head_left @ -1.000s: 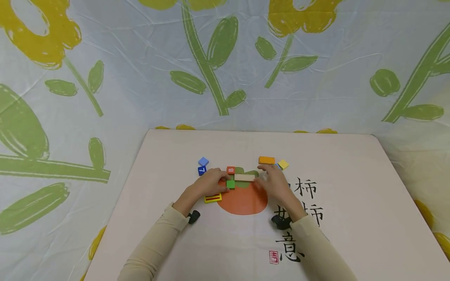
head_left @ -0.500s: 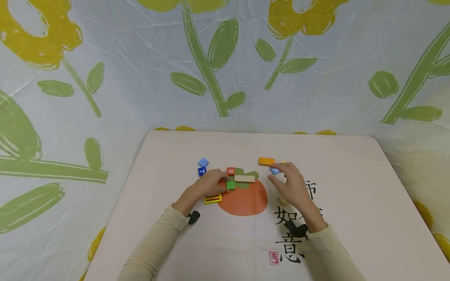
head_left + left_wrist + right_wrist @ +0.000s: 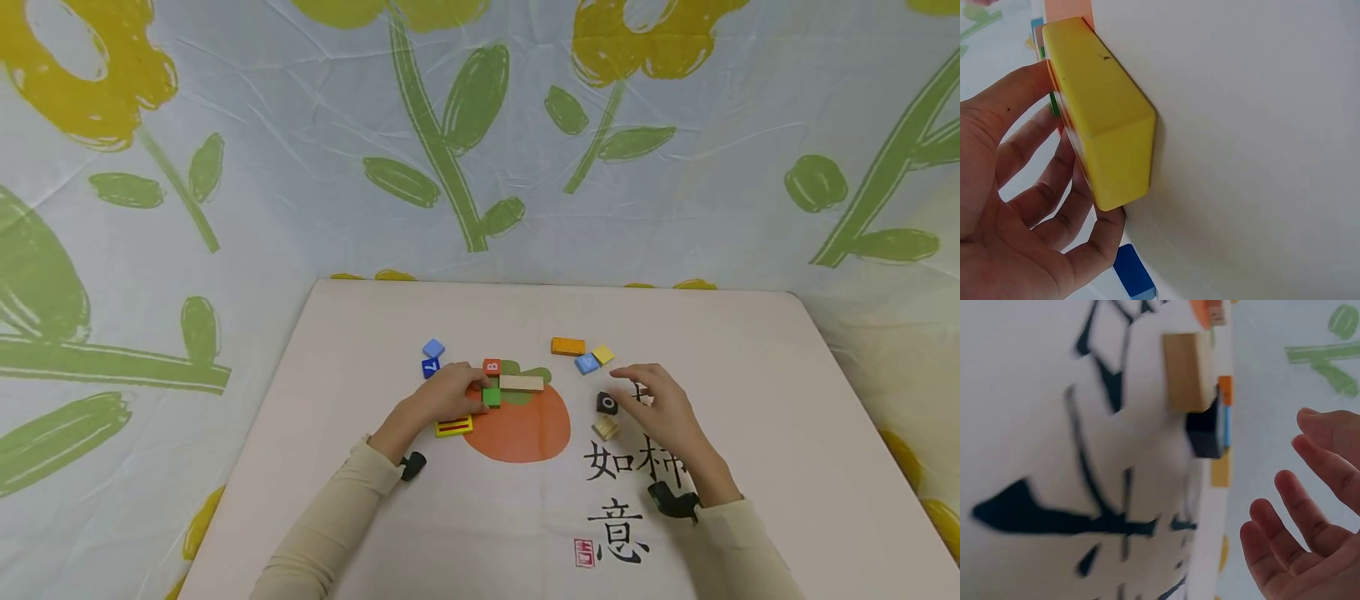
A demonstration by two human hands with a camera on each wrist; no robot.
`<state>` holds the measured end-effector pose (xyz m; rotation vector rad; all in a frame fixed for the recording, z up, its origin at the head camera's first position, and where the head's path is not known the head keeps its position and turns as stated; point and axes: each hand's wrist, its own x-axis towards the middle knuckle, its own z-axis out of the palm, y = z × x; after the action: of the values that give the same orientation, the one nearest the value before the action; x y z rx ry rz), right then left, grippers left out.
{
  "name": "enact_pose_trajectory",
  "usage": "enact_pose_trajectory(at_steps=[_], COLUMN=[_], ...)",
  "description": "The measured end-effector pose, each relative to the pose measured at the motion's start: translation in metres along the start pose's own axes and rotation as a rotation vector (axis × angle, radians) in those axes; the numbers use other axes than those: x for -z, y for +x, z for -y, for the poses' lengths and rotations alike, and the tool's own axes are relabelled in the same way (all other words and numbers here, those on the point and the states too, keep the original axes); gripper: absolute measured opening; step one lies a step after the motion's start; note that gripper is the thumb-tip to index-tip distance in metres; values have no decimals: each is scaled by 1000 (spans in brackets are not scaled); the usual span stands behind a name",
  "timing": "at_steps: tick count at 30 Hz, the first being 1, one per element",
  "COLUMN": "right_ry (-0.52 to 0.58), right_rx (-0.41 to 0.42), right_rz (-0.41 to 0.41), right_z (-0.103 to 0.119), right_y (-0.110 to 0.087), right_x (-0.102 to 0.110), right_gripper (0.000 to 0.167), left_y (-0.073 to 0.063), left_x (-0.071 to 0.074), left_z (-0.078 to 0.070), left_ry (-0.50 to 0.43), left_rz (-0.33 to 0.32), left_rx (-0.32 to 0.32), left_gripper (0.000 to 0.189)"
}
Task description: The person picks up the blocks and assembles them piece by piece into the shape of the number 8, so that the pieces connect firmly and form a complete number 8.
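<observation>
My left hand [image 3: 448,392] pinches a small green block [image 3: 492,398] between thumb and fingers. Behind that block stands a red block [image 3: 492,367] with a white character, and a pale wooden plank [image 3: 522,383] lies to its right. A yellow block [image 3: 454,427] with red stripes sits below the left hand; in the left wrist view its yellow side [image 3: 1104,94] hides the fingertips. My right hand [image 3: 663,408] hovers with fingers apart, holding nothing. Left of it are a black block [image 3: 607,403] with a white ring and a natural wood block [image 3: 605,428].
An orange block [image 3: 568,346], a light blue block [image 3: 587,363] and a yellow square block [image 3: 603,355] lie at the back right. A dark blue block [image 3: 431,367] marked 7 and a light blue one [image 3: 433,348] lie at the back left. The pale tabletop [image 3: 480,525] bears a printed persimmon.
My right hand has drawn away from the pale plank to the right, uncovering the black and wood blocks. The left hand stays in place at the green block.
</observation>
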<state>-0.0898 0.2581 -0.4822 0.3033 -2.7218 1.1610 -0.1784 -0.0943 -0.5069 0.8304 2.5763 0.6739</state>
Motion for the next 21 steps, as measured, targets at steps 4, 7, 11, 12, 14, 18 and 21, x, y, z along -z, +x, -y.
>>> enact_pose_trajectory(at_steps=[4, 7, 11, 12, 14, 18, 21], right_ry=[-13, -15, -5, -6, -17, -41, -47], right_rx=[-43, -73, -88, -85, -69, -38, -25], right_rz=[40, 75, 118, 126, 137, 152, 156], right_z=[-15, -23, -30, -32, -34, -38, -40], right_y=[-5, -6, -7, -7, -7, -6, -6], right_x=[-1, -3, -5, -5, -6, -9, -10], right_gripper=[29, 31, 33, 33, 34, 36, 36], left_y=[0, 0, 0, 0, 1, 1, 0], left_x=[0, 0, -1, -1, -1, -1, 0], left_z=[0, 1, 1, 1, 1, 1, 1], left_ry=[-7, -10, -9, -9, -10, -12, -8], left_rz=[0, 1, 1, 1, 0, -1, 0], left_rx=[2, 4, 0, 0, -1, 0, 0], left_gripper=[36, 36, 36, 36, 36, 36, 36])
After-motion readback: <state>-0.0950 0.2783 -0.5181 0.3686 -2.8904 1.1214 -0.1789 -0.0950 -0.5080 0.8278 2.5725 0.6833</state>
